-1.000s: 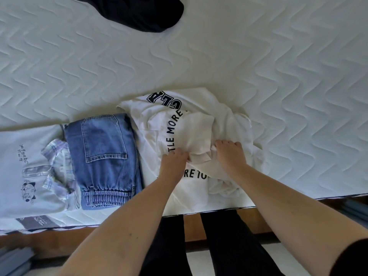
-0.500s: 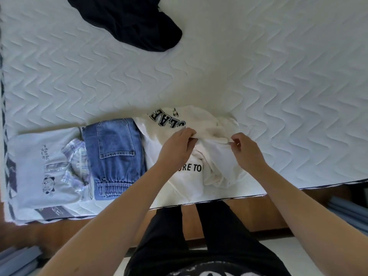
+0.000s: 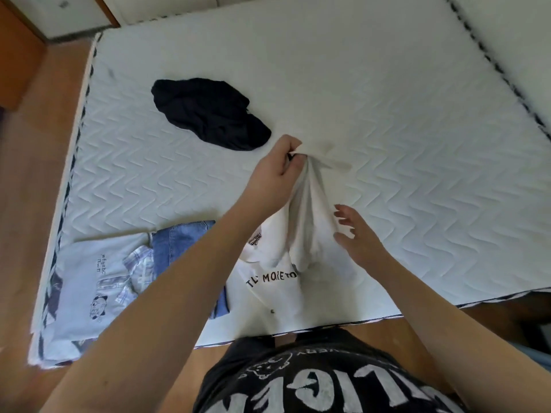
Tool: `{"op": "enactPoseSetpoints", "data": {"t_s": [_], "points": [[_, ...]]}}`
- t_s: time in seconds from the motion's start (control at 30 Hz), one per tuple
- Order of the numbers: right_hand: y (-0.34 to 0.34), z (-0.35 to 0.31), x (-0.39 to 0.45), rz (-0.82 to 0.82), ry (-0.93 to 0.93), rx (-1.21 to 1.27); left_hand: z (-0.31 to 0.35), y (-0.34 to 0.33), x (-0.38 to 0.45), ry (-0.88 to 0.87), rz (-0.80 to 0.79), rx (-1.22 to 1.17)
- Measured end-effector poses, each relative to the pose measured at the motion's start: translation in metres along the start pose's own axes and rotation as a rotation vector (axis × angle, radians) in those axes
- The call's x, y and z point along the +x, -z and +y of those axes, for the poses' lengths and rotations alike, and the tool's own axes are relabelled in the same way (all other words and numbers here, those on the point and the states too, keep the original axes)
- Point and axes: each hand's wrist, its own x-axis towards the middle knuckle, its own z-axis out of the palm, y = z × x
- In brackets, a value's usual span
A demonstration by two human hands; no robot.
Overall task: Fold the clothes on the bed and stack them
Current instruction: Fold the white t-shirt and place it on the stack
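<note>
White quilted bed (image 3: 387, 120) — black garment (image 3: 208, 113), jeans (image 3: 179, 242), pale tee (image 3: 89, 281), white shirt (image 3: 277, 290).

We see a home bedroom: a quilted white mattress (image 3: 387, 120) and wooden floor (image 3: 26, 204) at left.

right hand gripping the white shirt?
No, the right hand is open beside the white shirt; only the left hand grips it.

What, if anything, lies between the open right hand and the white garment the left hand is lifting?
Nothing visible. The right hand hovers just beside the hanging fold of the white garment, which the left hand grips; only bare mattress shows behind.
</note>
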Motion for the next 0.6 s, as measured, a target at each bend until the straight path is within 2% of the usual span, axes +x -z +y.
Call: {"op": "enactPoseSetpoints", "data": {"t_s": [0.07, 0.2, 0.33, 0.47, 0.6], "points": [[-0.002, 0.004, -0.006, -0.036, -0.044, -0.095, 0.022, 0.007, 0.001, -0.035, 0.009, -0.029], [-0.011, 0.000, -0.007, -0.038, -0.082, -0.135, 0.062, 0.023, 0.004, -0.138, 0.016, -0.086], [0.000, -0.011, 0.003, 0.122, -0.120, -0.243, 0.088, 0.050, 0.008, -0.215, 0.103, -0.060], [0.031, -0.034, -0.002, 0.229, -0.123, -0.107, 0.076, 0.091, 0.018, -0.206, 0.202, 0.142], [0.062, -0.072, -0.015, 0.313, -0.044, 0.014, 0.030, 0.107, 0.028, -0.105, 0.164, 0.301]]}}
